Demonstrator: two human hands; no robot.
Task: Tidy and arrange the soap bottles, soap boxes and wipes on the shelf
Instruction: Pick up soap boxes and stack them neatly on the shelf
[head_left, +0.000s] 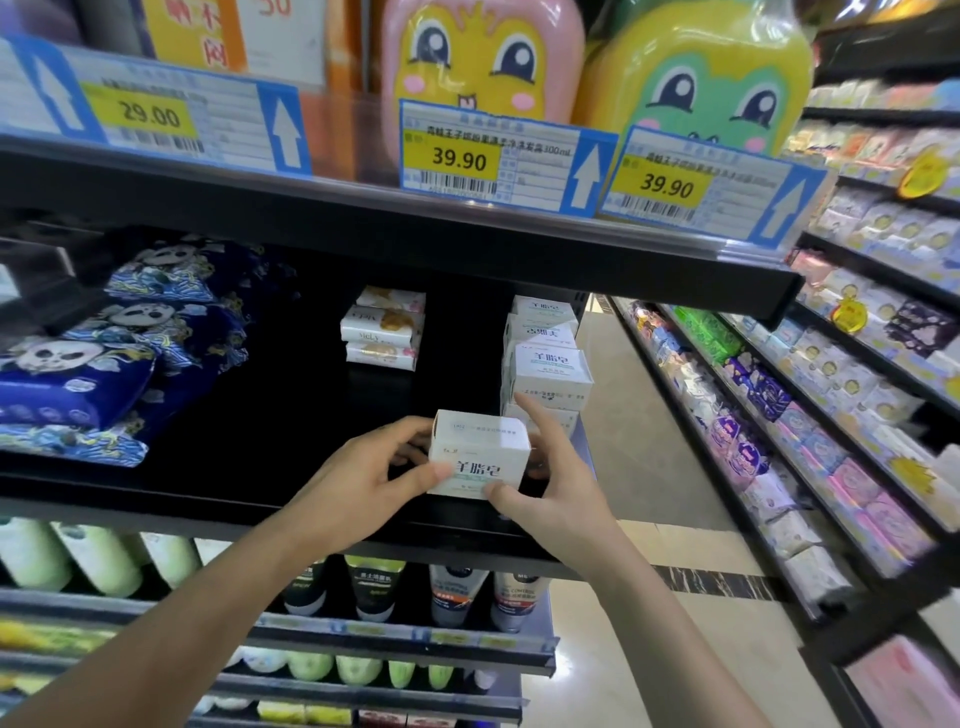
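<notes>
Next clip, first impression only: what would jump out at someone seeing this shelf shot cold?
Dead centre, the left hand and right hand grip a white soap box at the front edge of the dark middle shelf. Above, two cartoon-faced bottles, one pink and yellow, one green and yellow, stand behind yellow 39.90 price tags. At left, on the middle shelf, lie blue panda-print wipes packs.

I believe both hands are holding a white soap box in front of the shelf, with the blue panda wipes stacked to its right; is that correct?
Not quite: the head view shows the wipes stacked to the left of the soap box, not its right. The rest stands: the left hand and right hand both hold the white box in front of the shelf.
</notes>
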